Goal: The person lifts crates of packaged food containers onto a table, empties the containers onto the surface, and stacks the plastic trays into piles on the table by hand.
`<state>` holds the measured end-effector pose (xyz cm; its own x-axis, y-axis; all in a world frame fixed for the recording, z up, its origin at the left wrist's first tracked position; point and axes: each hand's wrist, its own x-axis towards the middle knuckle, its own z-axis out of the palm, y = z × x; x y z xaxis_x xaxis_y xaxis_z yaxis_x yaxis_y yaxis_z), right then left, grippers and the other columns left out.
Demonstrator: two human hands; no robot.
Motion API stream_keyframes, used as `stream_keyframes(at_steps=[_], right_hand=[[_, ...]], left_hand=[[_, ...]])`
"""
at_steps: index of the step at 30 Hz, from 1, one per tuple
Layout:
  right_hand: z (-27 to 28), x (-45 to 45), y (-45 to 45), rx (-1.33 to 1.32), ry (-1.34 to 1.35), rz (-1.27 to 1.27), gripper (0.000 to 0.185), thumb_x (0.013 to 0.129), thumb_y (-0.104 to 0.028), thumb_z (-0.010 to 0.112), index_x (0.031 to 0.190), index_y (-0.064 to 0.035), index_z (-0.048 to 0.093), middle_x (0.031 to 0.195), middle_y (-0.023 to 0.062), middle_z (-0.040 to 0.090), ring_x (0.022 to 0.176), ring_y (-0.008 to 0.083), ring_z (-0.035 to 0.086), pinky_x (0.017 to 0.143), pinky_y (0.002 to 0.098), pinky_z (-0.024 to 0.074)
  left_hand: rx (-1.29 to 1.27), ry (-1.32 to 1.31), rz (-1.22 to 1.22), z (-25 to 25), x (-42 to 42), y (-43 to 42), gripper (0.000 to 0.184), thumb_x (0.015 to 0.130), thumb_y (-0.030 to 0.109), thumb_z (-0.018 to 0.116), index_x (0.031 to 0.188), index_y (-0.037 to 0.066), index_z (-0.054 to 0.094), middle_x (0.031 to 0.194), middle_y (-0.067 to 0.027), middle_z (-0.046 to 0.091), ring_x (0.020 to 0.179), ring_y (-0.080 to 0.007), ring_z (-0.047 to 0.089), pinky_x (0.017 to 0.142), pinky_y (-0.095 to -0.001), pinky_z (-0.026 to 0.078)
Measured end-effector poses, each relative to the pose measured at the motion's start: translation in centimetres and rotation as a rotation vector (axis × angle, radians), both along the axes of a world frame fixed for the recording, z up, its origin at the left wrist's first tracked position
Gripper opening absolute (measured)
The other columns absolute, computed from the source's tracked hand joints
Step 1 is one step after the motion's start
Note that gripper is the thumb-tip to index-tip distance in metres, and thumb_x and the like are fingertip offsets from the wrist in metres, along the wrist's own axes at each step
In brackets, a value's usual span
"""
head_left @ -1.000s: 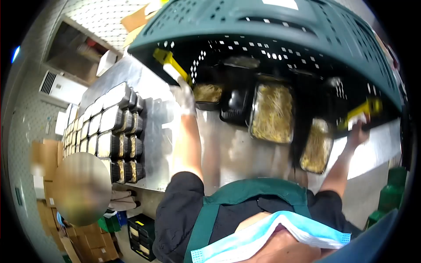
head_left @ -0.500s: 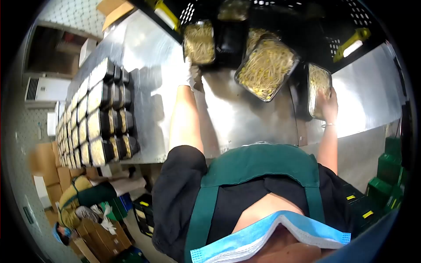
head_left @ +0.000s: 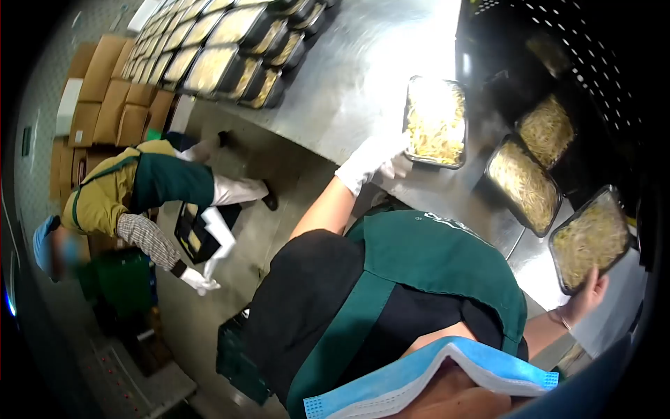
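Note:
My left hand [head_left: 377, 162], in a white glove, grips the lower left corner of a black tray of sprouts [head_left: 436, 122] above the metal table. Light glares off the tray's clear top. At the far right my right hand [head_left: 586, 297], which looks bare, holds the lower edge of another sprout tray [head_left: 590, 241], its fingers partly hidden by the tray. Between them a third tray [head_left: 523, 183] lies tilted, and a fourth [head_left: 548, 131] sits behind it at the opening of the dark perforated crate [head_left: 593, 77].
Stacked rows of filled trays [head_left: 213, 68] stand on the metal table [head_left: 349, 77] at the upper left. A co-worker [head_left: 171, 178] bends over a black crate [head_left: 188, 237] on the floor. Cardboard boxes [head_left: 105, 91] are piled behind, with a dark green crate [head_left: 241, 356] on the floor near me.
The view has swung left and tilted. My hands have left the crate's yellow handles; each now holds a tray. The left tray is out of the crate, and the co-worker shows more fully.

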<state>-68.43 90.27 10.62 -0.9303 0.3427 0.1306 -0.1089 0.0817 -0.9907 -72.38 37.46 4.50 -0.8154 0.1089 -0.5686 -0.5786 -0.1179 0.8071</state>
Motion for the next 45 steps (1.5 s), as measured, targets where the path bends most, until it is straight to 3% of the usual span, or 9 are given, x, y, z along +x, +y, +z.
stream_keyframes(at_steps=[6, 13, 16, 19, 25, 31, 36, 37, 45], right_hand=[[3.5, -13.4, -20.8, -0.101, -0.116, 0.563, 0.037, 0.078, -0.011, 0.050, 0.112, 0.0046, 0.045, 0.103, 0.0116, 0.054, 0.092, 0.0171, 0.053, 0.080, 0.0240, 0.0391], [-5.4, -30.0, -36.1, 0.091, -0.436, 1.154, 0.014, 0.080, -0.014, 0.056, 0.076, -0.0094, 0.043, 0.067, -0.0049, 0.047, 0.058, 0.0004, 0.039, 0.051, 0.0161, 0.0343], [1.4, -27.2, -37.3, 0.816, -0.420, 0.999, 0.026, 0.077, -0.021, 0.061, 0.091, -0.0030, 0.049, 0.069, -0.0005, 0.049, 0.064, 0.0044, 0.044, 0.053, 0.0181, 0.0366], [2.8, -31.2, -42.0, 0.780, 0.080, 0.819, 0.038, 0.077, -0.026, 0.061, 0.102, -0.0001, 0.048, 0.078, 0.0039, 0.052, 0.071, 0.0106, 0.049, 0.063, 0.0216, 0.0409], [-1.9, -41.9, -66.3, 0.624, -0.328, 0.780, 0.042, 0.079, -0.030, 0.052, 0.112, -0.0047, 0.046, 0.099, 0.0075, 0.055, 0.079, 0.0151, 0.053, 0.067, 0.0276, 0.0411], [-16.5, -49.2, -77.6, -0.385, -0.474, 0.415, 0.036, 0.082, -0.025, 0.045, 0.109, -0.0019, 0.048, 0.098, 0.0083, 0.055, 0.080, 0.0182, 0.054, 0.066, 0.0300, 0.0450], [-20.6, -52.4, -85.6, -0.453, -0.365, 0.460, 0.035, 0.082, -0.024, 0.041, 0.105, 0.0007, 0.049, 0.096, 0.0101, 0.056, 0.081, 0.0194, 0.055, 0.069, 0.0296, 0.0450], [-15.0, -43.3, -79.0, -0.481, -0.297, 0.420, 0.034, 0.083, -0.024, 0.041, 0.105, 0.0013, 0.050, 0.096, 0.0104, 0.056, 0.081, 0.0197, 0.055, 0.069, 0.0295, 0.0450], [-15.1, -43.0, -79.5, -0.493, -0.216, 0.388, 0.035, 0.083, -0.021, 0.034, 0.099, 0.0054, 0.052, 0.093, 0.0133, 0.058, 0.082, 0.0217, 0.056, 0.074, 0.0289, 0.0450]], left_hand=[[0.144, 0.151, 0.240, 0.4, -3.9, 2.4, 0.038, 0.078, 0.030, 0.056, 0.102, 0.000, 0.056, 0.087, -0.0051, 0.059, 0.078, -0.0135, 0.055, 0.065, -0.0239, 0.045], [0.300, 0.307, 0.241, -3.7, -2.4, -7.0, 0.031, 0.079, 0.020, 0.052, 0.099, -0.004, 0.055, 0.084, -0.0075, 0.060, 0.076, -0.0158, 0.056, 0.066, -0.0246, 0.046], [0.180, 0.482, 0.334, -5.4, 2.7, -15.5, 0.029, 0.079, 0.016, 0.050, 0.098, -0.005, 0.054, 0.082, -0.0085, 0.060, 0.075, -0.0168, 0.057, 0.067, -0.0249, 0.046], [0.092, 0.431, 0.680, -3.4, 4.9, -24.1, 0.016, 0.076, 0.006, 0.045, 0.082, -0.008, 0.050, 0.092, -0.0221, 0.059, 0.074, -0.0217, 0.061, 0.059, -0.0232, 0.048], [-0.242, 0.513, 1.327, -3.8, 1.6, -41.0, 0.019, 0.082, 0.021, 0.049, 0.087, 0.003, 0.049, 0.082, -0.0086, 0.056, 0.064, -0.0180, 0.057, 0.054, -0.0258, 0.044], [-0.743, 0.241, 1.586, -7.7, -4.9, -48.3, 0.019, 0.082, 0.020, 0.047, 0.080, 0.002, 0.052, 0.079, -0.0047, 0.054, 0.072, -0.0109, 0.047, 0.064, -0.0244, 0.039], [-0.384, 0.332, 1.743, -14.2, -14.8, -55.4, 0.028, 0.083, 0.018, 0.051, 0.102, -0.002, 0.048, 0.090, -0.0098, 0.055, 0.080, -0.0164, 0.050, 0.070, -0.0278, 0.041], [-0.276, 0.497, 1.723, -10.8, -5.2, -48.8, 0.029, 0.083, 0.017, 0.052, 0.103, -0.004, 0.047, 0.090, -0.0096, 0.055, 0.079, -0.0155, 0.050, 0.070, -0.0269, 0.041], [-0.144, 0.532, 1.670, -10.3, -6.3, -48.1, 0.032, 0.085, 0.019, 0.048, 0.104, -0.006, 0.044, 0.092, -0.0118, 0.054, 0.082, -0.0183, 0.051, 0.070, -0.0277, 0.044]])
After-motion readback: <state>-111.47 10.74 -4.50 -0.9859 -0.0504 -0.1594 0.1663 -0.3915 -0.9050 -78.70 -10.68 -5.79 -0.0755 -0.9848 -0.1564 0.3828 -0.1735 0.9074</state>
